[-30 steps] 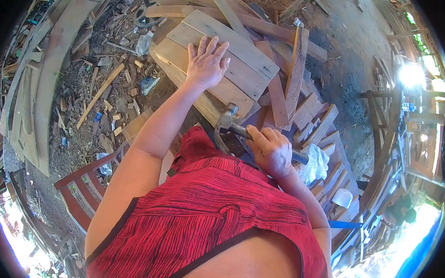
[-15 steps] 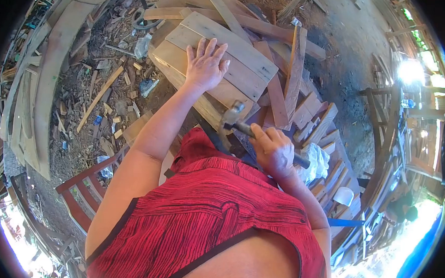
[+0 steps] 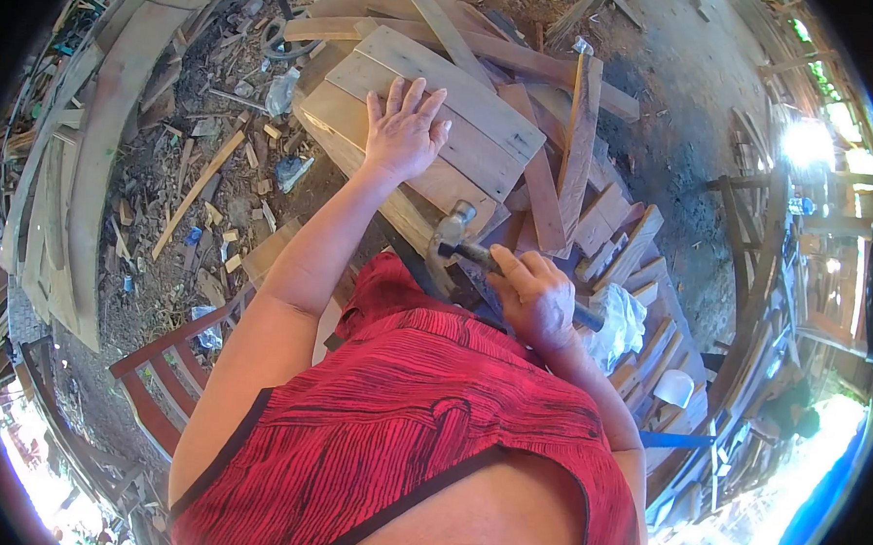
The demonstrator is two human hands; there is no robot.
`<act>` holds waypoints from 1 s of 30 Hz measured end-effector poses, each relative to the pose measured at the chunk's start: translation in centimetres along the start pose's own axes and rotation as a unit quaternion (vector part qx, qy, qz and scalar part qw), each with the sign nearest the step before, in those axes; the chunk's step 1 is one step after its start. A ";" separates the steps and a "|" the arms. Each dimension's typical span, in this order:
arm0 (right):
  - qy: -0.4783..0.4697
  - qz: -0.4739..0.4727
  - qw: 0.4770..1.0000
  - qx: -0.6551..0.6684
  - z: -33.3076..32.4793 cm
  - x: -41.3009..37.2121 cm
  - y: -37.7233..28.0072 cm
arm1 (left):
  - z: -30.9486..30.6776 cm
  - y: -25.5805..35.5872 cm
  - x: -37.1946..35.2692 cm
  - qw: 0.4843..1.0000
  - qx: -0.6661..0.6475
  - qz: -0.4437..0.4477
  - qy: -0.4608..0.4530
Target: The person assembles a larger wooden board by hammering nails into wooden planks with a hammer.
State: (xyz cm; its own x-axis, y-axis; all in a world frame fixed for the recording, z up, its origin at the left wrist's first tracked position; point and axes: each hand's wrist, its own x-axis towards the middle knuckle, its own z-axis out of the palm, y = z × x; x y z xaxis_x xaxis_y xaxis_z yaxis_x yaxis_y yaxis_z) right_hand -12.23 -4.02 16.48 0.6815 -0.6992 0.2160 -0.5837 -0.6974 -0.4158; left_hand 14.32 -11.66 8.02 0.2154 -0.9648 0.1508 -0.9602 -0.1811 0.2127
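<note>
My left hand (image 3: 404, 133) lies flat with fingers spread on a panel of wooden boards (image 3: 482, 126) set side by side. Wrapped round the handle of a claw hammer (image 3: 453, 236), my right hand (image 3: 533, 298) is closed near my waist. The hammer's metal head points toward the near corner of the panel and overlaps its near edge in this view. Below the panel shows the side of a thicker wooden piece (image 3: 400, 212).
Loose planks (image 3: 581, 133) pile up behind and to the right of the panel. A white plastic bag (image 3: 617, 324) lies by my right forearm, near a white cup-like piece (image 3: 674, 387). At left, wood scraps (image 3: 198, 194) litter the ground beside a reddish slatted chair (image 3: 164, 382).
The hammer head has shifted very slightly and now looks sharper. My left hand rests in the same place on the boards.
</note>
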 end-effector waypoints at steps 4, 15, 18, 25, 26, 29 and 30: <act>0.002 0.050 0.997 0.064 0.7 -0.5 2.0 | -0.3 0.2 -0.1 1.000 -0.002 0.002 -0.010; 0.004 0.322 0.849 0.418 -0.1 0.1 2.4 | -0.5 0.4 -0.1 1.000 -0.005 0.003 -0.010; 0.022 0.314 0.855 0.412 -0.2 0.4 2.8 | -0.5 0.4 -0.2 1.000 -0.005 0.002 -0.016; 0.089 0.225 0.918 0.313 -1.4 0.7 3.0 | -0.4 0.6 -0.1 1.000 0.001 0.001 -0.010; 0.068 0.201 0.945 0.248 -0.6 0.5 3.4 | -0.4 0.6 -0.1 1.000 0.001 0.001 -0.010; 0.065 0.168 0.964 0.193 -0.1 0.5 3.2 | -0.7 0.6 0.0 1.000 -0.001 0.000 -0.012; 0.082 0.163 0.962 0.204 -0.2 0.5 3.1 | -0.7 0.6 -0.1 1.000 -0.001 0.000 -0.009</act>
State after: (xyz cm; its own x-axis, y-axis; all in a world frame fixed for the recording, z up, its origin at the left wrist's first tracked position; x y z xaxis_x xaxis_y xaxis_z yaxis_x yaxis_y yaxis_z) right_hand -13.80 -6.53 15.45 0.3934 -0.9091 0.1370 -0.5110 -0.3401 -0.7894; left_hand 13.84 -11.60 8.78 0.2114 -0.9684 0.1326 -0.9600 -0.1802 0.2146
